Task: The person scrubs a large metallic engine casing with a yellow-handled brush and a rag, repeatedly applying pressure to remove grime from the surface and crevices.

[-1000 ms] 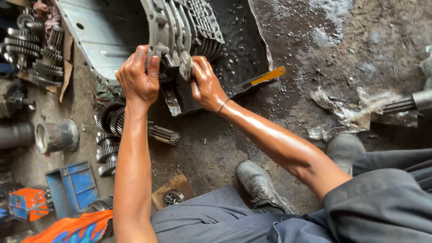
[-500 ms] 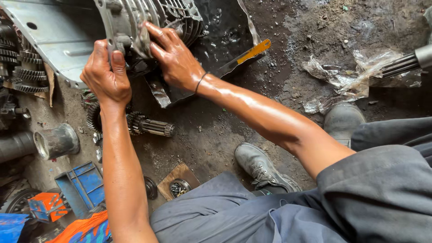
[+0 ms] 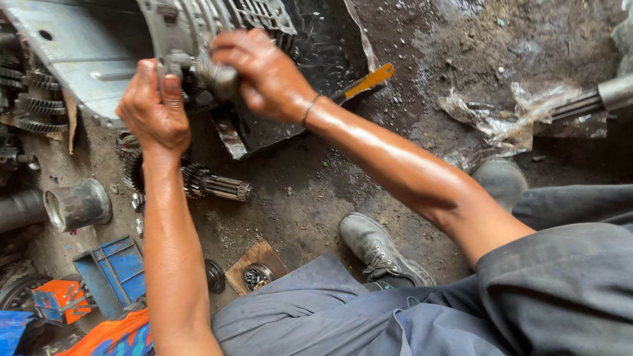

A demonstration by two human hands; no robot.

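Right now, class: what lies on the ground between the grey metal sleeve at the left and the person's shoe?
In the head view, between sleeve and shoe lie a splined gear shaft and a wooden block; the left forearm crosses above.

Single head view, looking steeply down, close over oily workshop floor (image 3: 316,191).

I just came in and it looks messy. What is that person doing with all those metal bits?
A person sits on the dirty ground with both hands on a big grey metal housing. The left hand holds its lower edge, and the right hand has its grip around a small metal part on it. A gear shaft, gears, a blue tray and a sleeve lie around.
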